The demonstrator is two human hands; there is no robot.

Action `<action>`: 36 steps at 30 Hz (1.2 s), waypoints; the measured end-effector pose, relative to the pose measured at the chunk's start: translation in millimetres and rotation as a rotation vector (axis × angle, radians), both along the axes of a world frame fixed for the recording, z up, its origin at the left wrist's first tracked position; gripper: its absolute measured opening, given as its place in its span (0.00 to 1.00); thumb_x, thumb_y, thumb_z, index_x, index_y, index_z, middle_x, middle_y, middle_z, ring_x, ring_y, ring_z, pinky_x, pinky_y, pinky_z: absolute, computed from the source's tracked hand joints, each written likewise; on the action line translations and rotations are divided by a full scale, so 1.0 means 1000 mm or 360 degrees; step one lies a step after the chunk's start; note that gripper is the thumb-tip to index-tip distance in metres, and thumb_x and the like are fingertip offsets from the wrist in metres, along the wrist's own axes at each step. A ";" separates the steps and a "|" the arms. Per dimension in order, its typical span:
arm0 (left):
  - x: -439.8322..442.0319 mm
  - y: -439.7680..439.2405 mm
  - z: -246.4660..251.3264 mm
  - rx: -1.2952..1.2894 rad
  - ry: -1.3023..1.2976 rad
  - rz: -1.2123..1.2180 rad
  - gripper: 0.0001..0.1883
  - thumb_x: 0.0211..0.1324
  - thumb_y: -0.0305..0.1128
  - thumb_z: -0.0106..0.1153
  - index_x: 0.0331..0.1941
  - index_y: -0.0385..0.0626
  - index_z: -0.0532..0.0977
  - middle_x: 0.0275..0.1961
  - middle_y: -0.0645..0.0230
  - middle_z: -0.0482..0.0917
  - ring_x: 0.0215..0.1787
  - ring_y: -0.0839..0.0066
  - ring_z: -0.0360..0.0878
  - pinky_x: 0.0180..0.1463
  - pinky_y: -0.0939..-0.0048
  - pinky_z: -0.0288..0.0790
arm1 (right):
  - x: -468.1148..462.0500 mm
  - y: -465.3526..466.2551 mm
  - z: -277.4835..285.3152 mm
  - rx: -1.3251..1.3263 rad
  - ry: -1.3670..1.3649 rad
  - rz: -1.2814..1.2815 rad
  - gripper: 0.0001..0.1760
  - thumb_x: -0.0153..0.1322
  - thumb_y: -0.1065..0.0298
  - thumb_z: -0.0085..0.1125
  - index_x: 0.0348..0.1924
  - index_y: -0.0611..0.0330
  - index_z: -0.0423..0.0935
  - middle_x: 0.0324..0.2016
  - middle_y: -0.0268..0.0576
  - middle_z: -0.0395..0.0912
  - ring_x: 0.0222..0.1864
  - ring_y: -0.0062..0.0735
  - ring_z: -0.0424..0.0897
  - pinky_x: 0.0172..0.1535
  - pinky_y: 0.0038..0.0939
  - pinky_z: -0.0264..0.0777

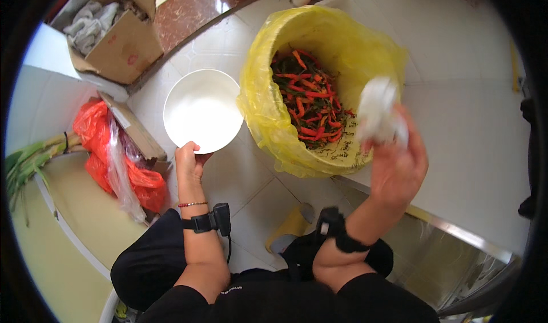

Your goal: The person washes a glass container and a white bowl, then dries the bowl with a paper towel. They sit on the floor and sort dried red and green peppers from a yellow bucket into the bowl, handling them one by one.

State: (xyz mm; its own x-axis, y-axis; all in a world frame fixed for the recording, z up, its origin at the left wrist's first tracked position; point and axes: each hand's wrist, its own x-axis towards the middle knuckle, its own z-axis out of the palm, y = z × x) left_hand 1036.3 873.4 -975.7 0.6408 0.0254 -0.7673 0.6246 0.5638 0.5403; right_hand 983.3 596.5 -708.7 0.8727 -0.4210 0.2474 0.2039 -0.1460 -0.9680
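Observation:
My left hand (190, 157) grips the near rim of a round white bowl (203, 109), whose bright inside shows nothing in it. To the right of the bowl stands a large round container (355, 61) lined with a yellow plastic bag (261, 126). Red and orange chili peppers (310, 98) with dark green bits lie at its bottom. Over the container's right side, my right hand (398, 164) holds a crumpled white thing (379, 109), perhaps a cloth or tissue. Motion blurs both the hand and what it holds.
At the upper left, a cardboard box (120, 44) holds greyish cloths (92, 23). Red plastic bags (141, 181) and leafy green stalks (30, 162) lie at the left. A yellow cylinder (289, 226) rests on the tiled floor (239, 173) near my knees. A white surface (466, 151) extends to the right.

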 end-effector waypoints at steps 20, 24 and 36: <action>-0.018 0.028 -0.052 0.0002 0.0349 0.0054 0.36 0.35 0.17 0.42 0.59 0.37 0.62 0.53 0.47 0.73 0.49 0.43 0.76 0.47 0.45 0.79 | -0.059 -0.054 0.043 0.0533 -0.0264 -0.0101 0.19 0.68 0.70 0.62 0.52 0.59 0.75 0.44 0.44 0.75 0.37 0.31 0.78 0.36 0.29 0.74; -0.017 0.030 -0.061 -0.0040 0.0282 0.0014 0.37 0.35 0.16 0.40 0.60 0.37 0.61 0.55 0.47 0.72 0.51 0.43 0.76 0.50 0.45 0.79 | -0.076 -0.040 0.008 0.0466 0.0276 0.1313 0.13 0.64 0.67 0.66 0.38 0.62 0.76 0.34 0.41 0.78 0.35 0.32 0.78 0.37 0.32 0.72; -0.015 0.044 -0.078 0.0040 0.0361 -0.0114 0.35 0.35 0.16 0.40 0.57 0.37 0.65 0.53 0.50 0.76 0.51 0.48 0.78 0.52 0.45 0.79 | -0.127 -0.006 -0.308 -0.0355 0.1917 -0.0226 0.13 0.65 0.63 0.59 0.37 0.62 0.82 0.40 0.51 0.81 0.47 0.51 0.78 0.52 0.42 0.71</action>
